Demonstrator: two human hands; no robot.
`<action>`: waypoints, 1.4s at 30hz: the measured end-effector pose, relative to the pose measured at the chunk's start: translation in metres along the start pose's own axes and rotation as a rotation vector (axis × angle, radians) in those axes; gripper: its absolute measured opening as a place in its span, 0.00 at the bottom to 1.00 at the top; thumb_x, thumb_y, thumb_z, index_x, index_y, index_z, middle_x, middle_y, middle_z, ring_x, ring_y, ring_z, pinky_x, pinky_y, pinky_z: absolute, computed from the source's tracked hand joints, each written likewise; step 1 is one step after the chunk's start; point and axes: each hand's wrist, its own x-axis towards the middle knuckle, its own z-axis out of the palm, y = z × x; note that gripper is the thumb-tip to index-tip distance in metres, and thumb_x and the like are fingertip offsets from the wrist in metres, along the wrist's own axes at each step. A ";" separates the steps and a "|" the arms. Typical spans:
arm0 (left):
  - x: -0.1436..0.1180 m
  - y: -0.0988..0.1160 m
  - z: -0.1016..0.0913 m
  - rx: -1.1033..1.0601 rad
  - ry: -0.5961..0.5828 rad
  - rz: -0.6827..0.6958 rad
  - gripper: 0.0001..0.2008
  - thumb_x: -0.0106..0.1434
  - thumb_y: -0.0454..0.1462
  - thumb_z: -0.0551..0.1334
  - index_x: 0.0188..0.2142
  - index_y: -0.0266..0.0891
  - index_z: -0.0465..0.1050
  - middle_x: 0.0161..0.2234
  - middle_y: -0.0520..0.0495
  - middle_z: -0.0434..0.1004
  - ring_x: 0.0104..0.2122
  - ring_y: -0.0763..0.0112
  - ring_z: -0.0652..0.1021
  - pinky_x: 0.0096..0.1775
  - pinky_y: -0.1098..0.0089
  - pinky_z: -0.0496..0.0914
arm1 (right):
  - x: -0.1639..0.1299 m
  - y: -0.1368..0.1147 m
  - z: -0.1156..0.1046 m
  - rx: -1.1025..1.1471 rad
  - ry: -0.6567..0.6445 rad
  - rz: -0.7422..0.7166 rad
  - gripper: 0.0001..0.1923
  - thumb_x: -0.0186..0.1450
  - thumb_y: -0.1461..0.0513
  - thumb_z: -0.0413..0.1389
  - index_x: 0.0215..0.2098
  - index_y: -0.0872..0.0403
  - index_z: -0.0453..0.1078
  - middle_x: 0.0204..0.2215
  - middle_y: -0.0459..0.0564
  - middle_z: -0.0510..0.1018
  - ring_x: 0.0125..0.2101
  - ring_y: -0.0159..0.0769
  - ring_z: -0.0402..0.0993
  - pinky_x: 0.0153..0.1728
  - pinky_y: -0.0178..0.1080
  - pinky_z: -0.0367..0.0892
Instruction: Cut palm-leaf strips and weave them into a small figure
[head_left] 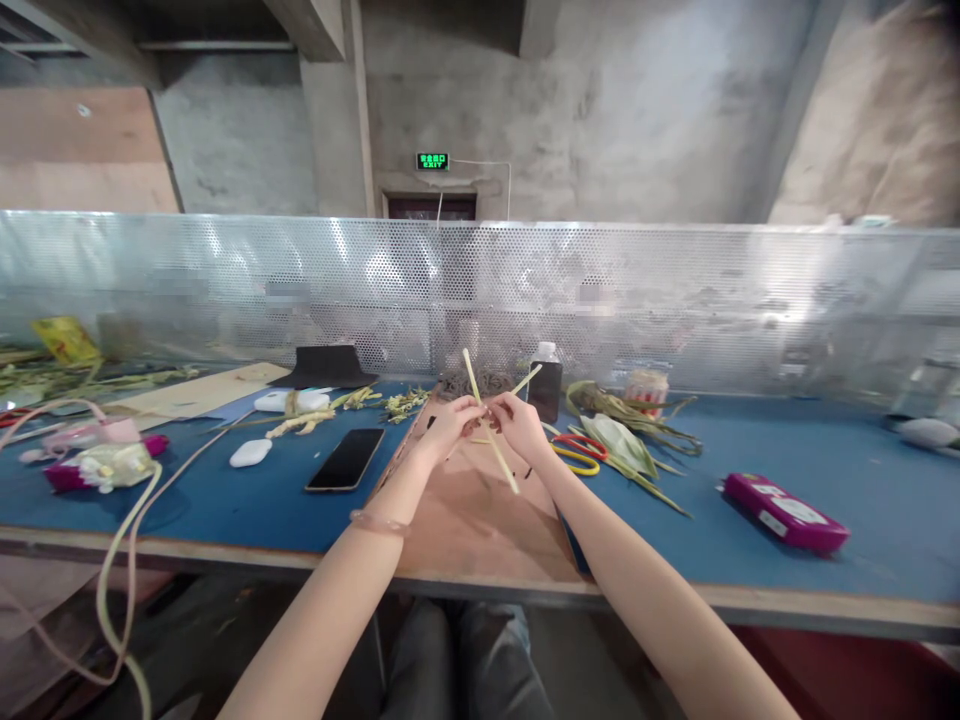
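Observation:
My left hand (454,424) and my right hand (517,428) meet above the brown board (480,530), fingers pinched close together. A long pale yellow-green plant strip (503,461) runs slantwise between them, its upper end above my left fingers and its lower end over the board. A second pale strip (529,377) sticks up to the right from my right fingers. How the strips cross is hidden by my fingertips. Scissors with red and yellow handles (581,446) lie just right of my right hand.
A black phone (345,460) and a white earbud case (250,453) lie to the left. At right are dried leaves (622,440) and a magenta packet (786,513). A dark box (545,390) stands behind my right hand. A perforated metal screen (660,290) borders the back.

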 end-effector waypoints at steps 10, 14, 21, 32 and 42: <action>-0.001 0.005 0.003 -0.053 0.011 -0.037 0.06 0.50 0.37 0.60 0.24 0.37 0.66 0.23 0.52 0.64 0.20 0.79 0.62 0.22 0.76 0.55 | 0.001 -0.005 0.000 -0.078 0.075 -0.011 0.09 0.60 0.61 0.48 0.26 0.53 0.68 0.19 0.45 0.73 0.21 0.31 0.68 0.25 0.33 0.64; 0.000 0.004 0.003 -0.075 0.018 -0.035 0.06 0.50 0.38 0.61 0.25 0.36 0.67 0.23 0.53 0.64 0.20 0.80 0.62 0.22 0.76 0.54 | 0.003 0.000 -0.001 -0.031 0.072 0.007 0.09 0.60 0.59 0.48 0.27 0.53 0.68 0.21 0.45 0.73 0.21 0.31 0.68 0.24 0.33 0.64; 0.008 -0.006 -0.001 -0.184 0.113 -0.022 0.08 0.53 0.40 0.60 0.27 0.37 0.68 0.25 0.51 0.67 0.23 0.77 0.68 0.24 0.76 0.59 | 0.005 0.004 -0.001 0.056 0.019 0.060 0.12 0.63 0.57 0.47 0.39 0.53 0.68 0.23 0.45 0.73 0.20 0.31 0.69 0.24 0.34 0.66; 0.012 -0.015 -0.009 0.082 0.264 0.033 0.12 0.56 0.45 0.58 0.31 0.39 0.71 0.26 0.52 0.71 0.22 0.77 0.68 0.23 0.76 0.58 | 0.005 0.007 -0.003 0.118 0.134 0.066 0.18 0.63 0.50 0.48 0.43 0.53 0.66 0.22 0.44 0.71 0.20 0.31 0.70 0.23 0.33 0.68; 0.008 -0.011 -0.007 0.280 0.255 0.158 0.13 0.60 0.46 0.57 0.34 0.39 0.69 0.23 0.53 0.67 0.17 0.79 0.64 0.20 0.76 0.57 | 0.000 0.011 0.013 -0.235 -0.121 -0.144 0.18 0.61 0.58 0.53 0.49 0.54 0.69 0.24 0.46 0.75 0.23 0.30 0.68 0.29 0.33 0.64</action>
